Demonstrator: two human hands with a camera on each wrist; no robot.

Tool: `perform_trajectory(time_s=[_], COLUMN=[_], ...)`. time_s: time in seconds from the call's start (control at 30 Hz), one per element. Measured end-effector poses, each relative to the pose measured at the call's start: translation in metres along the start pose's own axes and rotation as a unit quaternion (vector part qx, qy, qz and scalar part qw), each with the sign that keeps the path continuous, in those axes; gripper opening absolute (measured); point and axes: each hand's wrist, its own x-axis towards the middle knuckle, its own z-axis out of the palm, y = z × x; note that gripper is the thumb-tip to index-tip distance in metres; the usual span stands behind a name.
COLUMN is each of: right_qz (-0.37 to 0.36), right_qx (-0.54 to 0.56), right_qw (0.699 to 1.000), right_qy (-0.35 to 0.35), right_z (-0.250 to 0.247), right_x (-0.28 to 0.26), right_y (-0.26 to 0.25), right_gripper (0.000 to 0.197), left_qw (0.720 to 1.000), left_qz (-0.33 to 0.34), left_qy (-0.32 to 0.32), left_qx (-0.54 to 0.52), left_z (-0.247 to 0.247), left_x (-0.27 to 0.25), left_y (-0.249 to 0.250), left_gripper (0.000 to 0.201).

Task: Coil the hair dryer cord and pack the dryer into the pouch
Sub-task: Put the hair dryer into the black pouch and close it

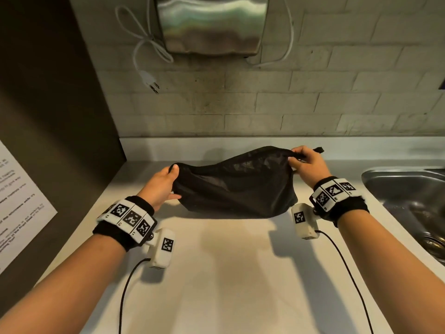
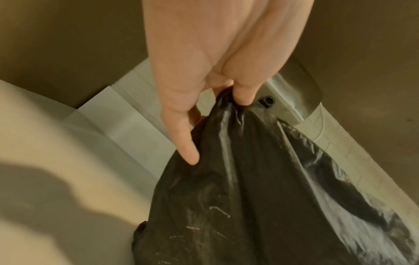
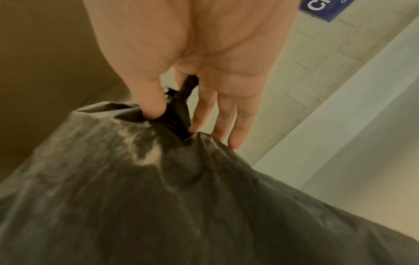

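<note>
The countertop bore the black pouch, lifted and stretched between 2 hands. The left hand pinched its left end and the right hand pinched the gathered drawstring end. Judgement: the dryer was not visible; both grips should hold firm while the mouth is drawn shut.

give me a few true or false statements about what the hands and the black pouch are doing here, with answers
1. Both hands hold the pouch. True: the left hand grips its left end and the right hand pinches its right end.
2. The pouch lies in the sink. False: it is over the counter, left of the sink.
3. The white plug is in a socket. False: it hangs loose against the brick wall.
4. A metal box is mounted on the wall above the counter. True.
5. The right hand is open and touches nothing. False: thumb and finger pinch the pouch's gathered end.
</note>
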Motion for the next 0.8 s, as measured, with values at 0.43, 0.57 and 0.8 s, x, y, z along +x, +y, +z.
perform_trajectory(time_s=[0.43,0.57,0.8], right_qz=[-0.166,-0.143,-0.101], right_qx=[-0.093,-0.124,-0.240], right_qw=[0.978,0.981,0.965], right_qy=[0.089,0.037,-0.004], right_z=[-0.003,-0.006,-0.013], right_x=[0.020,0.025,0.030], right_y=[-0.030,-0.022,-0.018], right_gripper=[0.026,0.042,0.043], left_qw=[0.993,0.986,0.989], left_qz=[-0.016,-0.028,-0.032], left_qy=[-0.072,-0.119,-0.112], left_qx=[0.087,0.118,0.090], left_z=[-0.003,-0.011,-0.009], left_x=[0.014,0.022,0.037], left_y=[0.018,0.015,0.009], left_gripper=[0.012,0.045,0.031])
